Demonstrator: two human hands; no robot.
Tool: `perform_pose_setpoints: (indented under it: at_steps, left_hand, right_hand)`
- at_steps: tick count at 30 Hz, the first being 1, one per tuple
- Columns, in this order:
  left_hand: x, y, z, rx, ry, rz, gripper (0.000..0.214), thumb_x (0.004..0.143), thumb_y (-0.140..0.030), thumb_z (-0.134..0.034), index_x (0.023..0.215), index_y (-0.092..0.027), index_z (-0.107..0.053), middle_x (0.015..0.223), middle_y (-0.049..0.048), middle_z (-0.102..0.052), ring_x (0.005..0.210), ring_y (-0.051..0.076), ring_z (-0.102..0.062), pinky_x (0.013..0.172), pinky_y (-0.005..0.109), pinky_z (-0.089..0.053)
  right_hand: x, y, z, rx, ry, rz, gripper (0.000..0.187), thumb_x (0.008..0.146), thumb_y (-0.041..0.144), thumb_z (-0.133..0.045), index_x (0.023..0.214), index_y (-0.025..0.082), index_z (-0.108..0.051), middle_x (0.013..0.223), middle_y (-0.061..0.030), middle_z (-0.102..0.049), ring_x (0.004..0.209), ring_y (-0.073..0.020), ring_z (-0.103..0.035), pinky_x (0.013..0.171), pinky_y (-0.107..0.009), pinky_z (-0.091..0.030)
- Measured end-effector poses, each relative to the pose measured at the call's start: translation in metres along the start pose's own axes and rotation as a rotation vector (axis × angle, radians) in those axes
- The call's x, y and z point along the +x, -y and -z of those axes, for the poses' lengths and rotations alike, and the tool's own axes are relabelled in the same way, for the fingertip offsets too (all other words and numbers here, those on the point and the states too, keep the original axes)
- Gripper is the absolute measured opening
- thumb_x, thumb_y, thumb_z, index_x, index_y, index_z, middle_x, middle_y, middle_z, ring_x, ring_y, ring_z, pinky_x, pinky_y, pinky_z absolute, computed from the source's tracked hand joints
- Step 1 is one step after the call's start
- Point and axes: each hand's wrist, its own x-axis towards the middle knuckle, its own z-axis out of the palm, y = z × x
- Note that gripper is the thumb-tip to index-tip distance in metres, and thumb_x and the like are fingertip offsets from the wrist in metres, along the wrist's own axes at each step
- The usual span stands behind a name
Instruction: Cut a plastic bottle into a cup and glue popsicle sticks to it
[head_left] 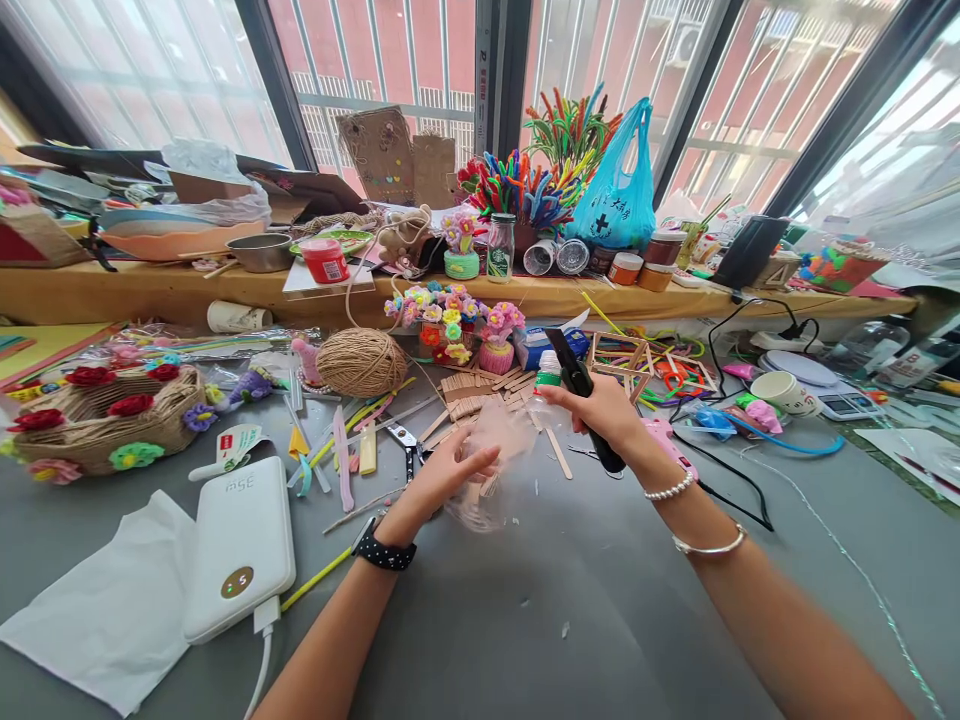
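The right hand point(604, 412) gripped a black glue gun point(583, 395), its long axis running from near-right to far-left, tip pointing far and left. The left hand point(442, 475) cupped a clear plastic bottle point(501, 450) lying over the grey counter point(540, 610), green cap point(548, 379) pointing away. A twine ball point(362, 362) sat far-left.

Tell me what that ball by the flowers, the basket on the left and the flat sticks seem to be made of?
The ball looks like jute or hemp twine: tan, matte, wound in fuzzy strands. The basket seems wrapped in similar coarse cord, with fuzzy flowers, perhaps pipe cleaner, on its rim. The flat sticks look like pale, unvarnished wood, like craft sticks.
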Motion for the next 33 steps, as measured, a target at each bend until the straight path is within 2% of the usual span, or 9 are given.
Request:
perform_pose_setpoints:
  at_steps: [5, 8, 12, 16, 21, 25, 29, 30, 33]
  left_hand:
    - [-0.005, -0.008, -0.009, 0.487, -0.093, -0.018, 0.052, 0.069, -0.063, -0.044, 0.082, -0.015, -0.059, 0.073, 0.006, -0.065, 0.071, 0.022, -0.061, 0.063, 0.031, -0.045]
    - [-0.007, -0.011, -0.02, 0.642, -0.173, -0.074, 0.055, 0.068, -0.063, -0.046, 0.093, -0.016, -0.057, 0.088, 0.0082, -0.064, 0.077, 0.023, -0.061, 0.065, 0.032, -0.045]
    - [-0.014, -0.012, -0.038, 0.654, -0.303, -0.193, 0.063, 0.07, -0.055, -0.051, 0.119, -0.017, -0.041, 0.106, 0.011, -0.06, 0.089, 0.023, -0.06, 0.073, 0.033, -0.046]
    - [-0.015, -0.012, -0.043, 0.64, -0.225, -0.206, 0.047, 0.077, -0.053, -0.043, 0.109, -0.021, -0.053, 0.102, 0.0088, -0.063, 0.089, 0.022, -0.06, 0.076, 0.033, -0.046]
    - [0.001, -0.005, -0.029, 0.362, -0.04, -0.075, 0.042, 0.075, -0.043, -0.05, 0.105, -0.016, -0.056, 0.09, 0.0096, -0.066, 0.077, 0.019, -0.063, 0.072, 0.031, -0.048]
    - [0.005, -0.001, -0.026, 0.259, -0.082, -0.019, 0.035, 0.073, -0.031, -0.053, 0.104, -0.013, -0.053, 0.085, 0.0094, -0.068, 0.078, 0.019, -0.063, 0.071, 0.032, -0.049]
    - [-0.015, -0.012, -0.044, 0.479, -0.273, -0.298, 0.036, 0.079, -0.04, -0.045, 0.104, -0.015, -0.053, 0.103, 0.0121, -0.061, 0.089, 0.021, -0.06, 0.077, 0.036, -0.048]
    - [-0.021, -0.016, -0.05, 0.564, -0.261, -0.424, 0.039, 0.079, -0.042, -0.046, 0.107, -0.016, -0.053, 0.107, 0.0125, -0.059, 0.098, 0.022, -0.056, 0.083, 0.038, -0.046]
    - [-0.035, -0.02, -0.069, 0.792, -0.008, -0.742, 0.051, 0.074, -0.048, -0.052, 0.119, -0.025, -0.046, 0.128, 0.0096, -0.045, 0.118, 0.026, -0.04, 0.096, 0.045, -0.035]
  right_hand:
    - [-0.005, -0.017, 0.003, -0.029, 0.044, -0.16, 0.042, 0.061, 0.058, -0.059, 0.056, 0.017, -0.048, 0.033, 0.0033, -0.047, 0.033, -0.0108, -0.047, 0.038, -0.021, -0.036]
    - [-0.012, -0.035, -0.002, 0.061, 0.089, -0.236, 0.04, 0.064, 0.055, -0.058, 0.056, 0.018, -0.046, 0.034, 0.0035, -0.047, 0.033, -0.0092, -0.045, 0.037, -0.02, -0.034]
    - [-0.018, -0.051, -0.007, 0.139, 0.146, -0.332, 0.039, 0.066, 0.054, -0.057, 0.057, 0.017, -0.046, 0.035, 0.0041, -0.045, 0.032, -0.0079, -0.041, 0.034, -0.019, -0.032]
    - [-0.019, -0.051, -0.003, 0.146, 0.143, -0.339, 0.04, 0.066, 0.054, -0.057, 0.056, 0.017, -0.046, 0.036, 0.0041, -0.045, 0.031, -0.007, -0.039, 0.033, -0.019, -0.031]
    - [-0.018, -0.034, 0.007, 0.092, 0.135, -0.348, 0.04, 0.067, 0.053, -0.058, 0.058, 0.014, -0.051, 0.041, 0.0003, -0.052, 0.032, -0.0064, -0.041, 0.033, -0.019, -0.031]
    - [-0.022, -0.03, 0.009, 0.111, 0.164, -0.343, 0.039, 0.071, 0.051, -0.055, 0.069, 0.012, -0.058, 0.042, 0.0008, -0.051, 0.034, -0.007, -0.042, 0.035, -0.019, -0.033]
    - [-0.027, -0.044, 0.005, 0.1, 0.171, -0.265, 0.042, 0.074, 0.053, -0.049, 0.08, 0.013, -0.057, 0.038, 0.003, -0.049, 0.034, -0.0091, -0.044, 0.037, -0.02, -0.035]
    - [-0.028, -0.048, 0.004, 0.092, 0.174, -0.247, 0.042, 0.075, 0.053, -0.047, 0.082, 0.013, -0.057, 0.038, 0.0033, -0.049, 0.034, -0.0096, -0.045, 0.038, -0.02, -0.036]
    - [-0.031, -0.055, 0.004, 0.046, 0.178, -0.196, 0.042, 0.077, 0.052, -0.043, 0.086, 0.014, -0.056, 0.041, 0.0039, -0.05, 0.037, -0.0106, -0.048, 0.04, -0.021, -0.037]
